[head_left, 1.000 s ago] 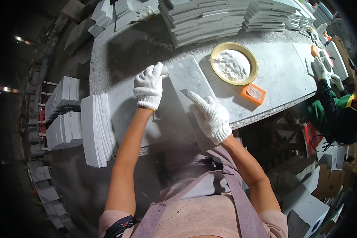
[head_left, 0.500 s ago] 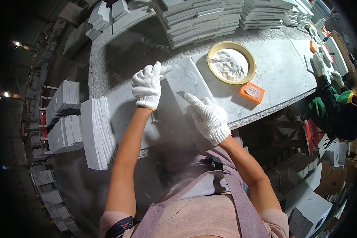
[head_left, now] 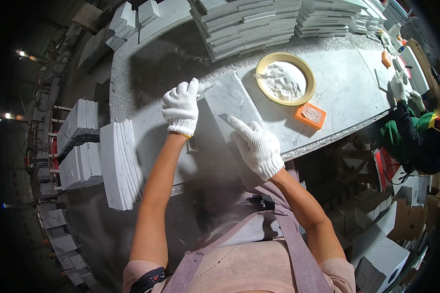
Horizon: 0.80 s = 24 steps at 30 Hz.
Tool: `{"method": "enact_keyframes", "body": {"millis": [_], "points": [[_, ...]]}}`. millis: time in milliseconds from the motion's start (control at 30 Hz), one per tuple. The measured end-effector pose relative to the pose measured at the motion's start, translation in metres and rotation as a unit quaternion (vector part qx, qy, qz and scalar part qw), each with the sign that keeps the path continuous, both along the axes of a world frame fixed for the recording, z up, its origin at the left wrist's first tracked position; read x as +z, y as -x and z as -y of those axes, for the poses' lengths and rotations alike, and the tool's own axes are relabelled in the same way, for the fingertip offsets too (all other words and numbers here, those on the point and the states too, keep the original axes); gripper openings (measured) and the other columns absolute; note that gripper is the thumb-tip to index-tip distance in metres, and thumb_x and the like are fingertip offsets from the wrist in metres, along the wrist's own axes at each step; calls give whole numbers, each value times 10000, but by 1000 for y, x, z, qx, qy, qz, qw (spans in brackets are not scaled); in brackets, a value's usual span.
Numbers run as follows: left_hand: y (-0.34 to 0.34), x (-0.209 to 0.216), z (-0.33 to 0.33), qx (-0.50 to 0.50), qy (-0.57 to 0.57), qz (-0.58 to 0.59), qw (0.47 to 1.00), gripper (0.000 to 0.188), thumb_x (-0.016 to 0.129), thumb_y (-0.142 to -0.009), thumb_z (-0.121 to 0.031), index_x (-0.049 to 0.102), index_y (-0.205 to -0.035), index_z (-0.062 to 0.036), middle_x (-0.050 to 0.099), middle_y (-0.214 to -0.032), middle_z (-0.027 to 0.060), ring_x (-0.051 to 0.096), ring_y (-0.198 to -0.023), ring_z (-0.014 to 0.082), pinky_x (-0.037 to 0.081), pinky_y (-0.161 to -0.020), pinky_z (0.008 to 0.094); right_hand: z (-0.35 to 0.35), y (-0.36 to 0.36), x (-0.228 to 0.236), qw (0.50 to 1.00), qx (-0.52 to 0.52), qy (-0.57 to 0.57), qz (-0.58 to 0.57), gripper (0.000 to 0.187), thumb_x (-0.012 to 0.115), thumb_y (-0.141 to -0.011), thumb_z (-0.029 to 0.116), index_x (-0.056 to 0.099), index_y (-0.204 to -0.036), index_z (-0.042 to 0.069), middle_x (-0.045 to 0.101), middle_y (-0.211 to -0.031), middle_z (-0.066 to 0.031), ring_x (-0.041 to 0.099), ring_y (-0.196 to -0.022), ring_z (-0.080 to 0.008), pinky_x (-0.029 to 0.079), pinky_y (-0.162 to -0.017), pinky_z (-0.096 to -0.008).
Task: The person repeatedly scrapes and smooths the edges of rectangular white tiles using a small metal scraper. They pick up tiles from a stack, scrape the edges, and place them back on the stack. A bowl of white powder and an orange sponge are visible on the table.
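Both my hands wear white knit gloves. My left hand (head_left: 180, 108) is closed around a small whitish object (head_left: 208, 85) whose end sticks out on the right; its kind is unclear. My right hand (head_left: 256, 146) grips a scraper with a flat grey blade (head_left: 223, 117), the handle hidden in the glove. That blade is over a grey-white marble tile (head_left: 239, 100), which lies slanting on the work table between my hands. Just right of the tile are a yellow bowl (head_left: 310, 73) of white powder (head_left: 284, 83) and an orange box (head_left: 310, 116).
Tall stacks of marble tiles (head_left: 254, 29) line the table's far side. More tiles (head_left: 120, 166) stand on edge at the left. At the far right a co-worker's gloved hand (head_left: 397, 85) is over the table. Cartons (head_left: 384, 259) sit below right.
My hands stay almost where they were, with the same things in them. At the far right, the co-worker's hand has shifted slightly.
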<state>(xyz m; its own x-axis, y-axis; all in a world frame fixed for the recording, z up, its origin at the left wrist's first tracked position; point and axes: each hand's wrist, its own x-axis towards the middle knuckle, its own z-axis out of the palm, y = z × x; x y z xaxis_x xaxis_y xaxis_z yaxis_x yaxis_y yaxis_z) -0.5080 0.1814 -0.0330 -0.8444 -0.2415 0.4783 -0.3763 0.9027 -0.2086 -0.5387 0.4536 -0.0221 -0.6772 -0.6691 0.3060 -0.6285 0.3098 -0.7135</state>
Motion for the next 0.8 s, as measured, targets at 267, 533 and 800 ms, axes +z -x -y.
{"method": "enact_keyframes", "body": {"millis": [267,533,800], "points": [[-1,-2,0,5,5,7,1000,344,666,-918,-236,683,-1261,-231,668,-1017,27,695,-898,267,567,-825,455,1,-1,1,1000,-4,0,6,491,731,-955,185,664,-1435,267,672,-867,-106,678,-797,-308,558,-699,-425],[0,0,-2,1,5,3,1000,334,679,-917,-236,687,-1252,-226,664,-988,31,696,-881,269,566,-805,453,0,0,0,1000,9,1,8,483,735,-938,156,671,-1415,202,721,-967,-139,697,-864,-347,573,-747,-441],[1,0,-1,-10,11,-7,1000,317,669,-923,-239,693,-1238,-214,664,-967,41,695,-851,277,566,-772,456,0,0,-3,1000,10,12,9,487,747,-932,156,672,-1413,187,722,-972,-137,697,-865,-353,572,-747,-444]]}}
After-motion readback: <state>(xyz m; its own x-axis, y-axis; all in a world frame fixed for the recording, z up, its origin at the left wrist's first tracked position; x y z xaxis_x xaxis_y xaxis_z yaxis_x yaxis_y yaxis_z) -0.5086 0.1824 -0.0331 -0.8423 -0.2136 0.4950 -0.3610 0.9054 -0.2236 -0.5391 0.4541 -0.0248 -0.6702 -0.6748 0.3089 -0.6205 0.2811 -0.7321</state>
